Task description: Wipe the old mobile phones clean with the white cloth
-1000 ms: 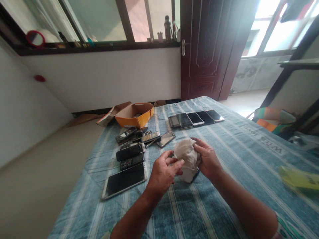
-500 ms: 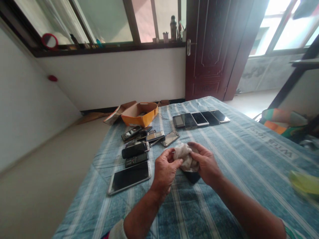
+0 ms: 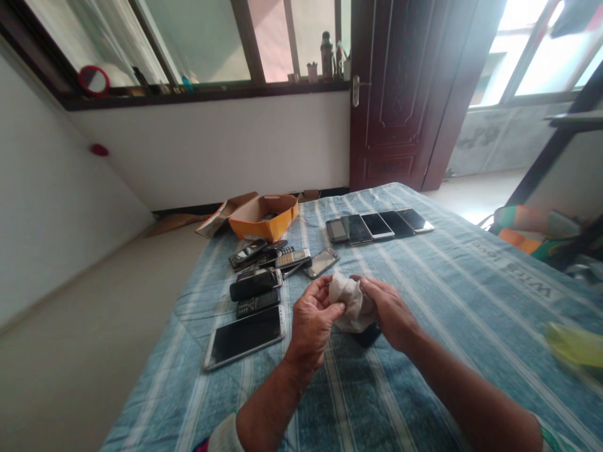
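Observation:
A crumpled whitish wipe (image 3: 351, 304) is held between my two hands above the bed. My left hand (image 3: 313, 317) pinches its left side with thumb and fingers. On the other side, my right hand (image 3: 389, 311) grips the wipe, fingers bent over its top. Below them a dark phone (image 3: 366, 336) shows only in part; the wipe and right hand cover the rest. To the left lie a large white-framed phone (image 3: 247, 337), a black keypad phone (image 3: 257, 303) and a dark phone (image 3: 252, 285). A silver-framed phone (image 3: 323, 262) rests just beyond my hands.
An open orange box (image 3: 271, 221) stands at the far left of the striped bedcover (image 3: 424, 351). Near it is a pile of old phones (image 3: 292, 257). Several phones lie in a row (image 3: 377, 226) farther back. Something yellow (image 3: 575, 345) sits at the right.
My right hand's fingers have shifted over the top of the wipe, and the wipe has changed shape. Less of the dark phone shows beneath. The left hand has barely moved.

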Demonstrator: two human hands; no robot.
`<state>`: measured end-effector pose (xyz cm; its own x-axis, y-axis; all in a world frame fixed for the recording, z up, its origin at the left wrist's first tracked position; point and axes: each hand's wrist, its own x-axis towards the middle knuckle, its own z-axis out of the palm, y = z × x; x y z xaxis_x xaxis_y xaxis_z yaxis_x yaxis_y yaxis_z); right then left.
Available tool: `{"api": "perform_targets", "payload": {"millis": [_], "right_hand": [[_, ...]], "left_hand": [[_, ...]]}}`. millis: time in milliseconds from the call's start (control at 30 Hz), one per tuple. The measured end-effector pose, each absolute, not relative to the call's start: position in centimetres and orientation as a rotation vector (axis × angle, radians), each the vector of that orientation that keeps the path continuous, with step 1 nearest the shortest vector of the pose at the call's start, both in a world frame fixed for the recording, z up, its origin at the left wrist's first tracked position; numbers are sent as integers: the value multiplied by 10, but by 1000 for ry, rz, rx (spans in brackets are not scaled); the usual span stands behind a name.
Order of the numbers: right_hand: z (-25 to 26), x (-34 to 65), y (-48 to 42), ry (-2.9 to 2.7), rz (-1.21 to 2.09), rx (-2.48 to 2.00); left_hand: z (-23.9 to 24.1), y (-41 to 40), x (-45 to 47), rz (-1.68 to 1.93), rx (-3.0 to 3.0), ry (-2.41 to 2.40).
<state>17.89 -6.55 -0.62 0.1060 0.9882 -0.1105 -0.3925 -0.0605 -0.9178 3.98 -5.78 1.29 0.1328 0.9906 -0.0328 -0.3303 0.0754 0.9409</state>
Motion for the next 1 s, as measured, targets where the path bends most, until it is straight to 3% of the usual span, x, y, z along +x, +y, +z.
{"api": "perform_targets", "payload": {"millis": [267, 500, 1000], "right_hand": [[0, 185, -69, -927, 1698, -760], [-4, 187, -64, -682, 1541, -812], [4, 184, -64, -483, 1498, -772]], "left_hand": [[16, -59, 40, 1276, 964, 854], [22, -63, 40, 1142, 847, 775], [15, -61, 35, 1005, 913, 1093]]}}
